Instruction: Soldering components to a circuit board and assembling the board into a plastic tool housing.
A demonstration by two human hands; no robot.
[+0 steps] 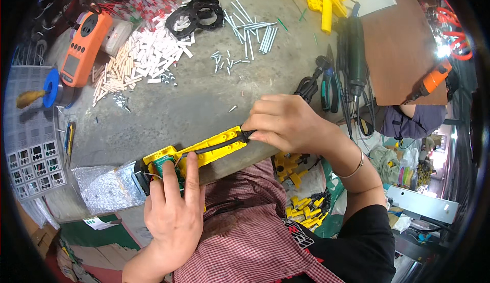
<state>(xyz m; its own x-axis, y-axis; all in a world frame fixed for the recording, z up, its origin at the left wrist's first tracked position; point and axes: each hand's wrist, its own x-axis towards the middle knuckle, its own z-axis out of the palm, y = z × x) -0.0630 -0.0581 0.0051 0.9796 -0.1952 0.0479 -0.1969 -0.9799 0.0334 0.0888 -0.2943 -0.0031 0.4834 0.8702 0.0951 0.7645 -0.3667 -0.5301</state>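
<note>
A long yellow plastic housing half (pixel 217 153) lies at the bench's near edge, its hollow side up. In its wide left part sits a green circuit board (pixel 164 163) with thin wires, next to a black end piece (pixel 141 177). A black cable (pixel 212 146) runs along the narrow part. My left hand (pixel 173 219) has its fingers stretched out and apart, the tips pressing on the board and the cable; its thumb is mostly hidden. At the housing's right end, my right hand (pixel 283 122) pinches the black cable where it leaves the plastic.
Beyond lie white sleeves (pixel 158 53), long screws (pixel 252 30), black rings (pixel 196 18) and an orange multimeter (pixel 87 48). Pliers (pixel 328 81) and a soldering iron (pixel 357 53) are at right. Bubble wrap (pixel 107 188) lies left. Yellow parts (pixel 309 211) sit below the edge.
</note>
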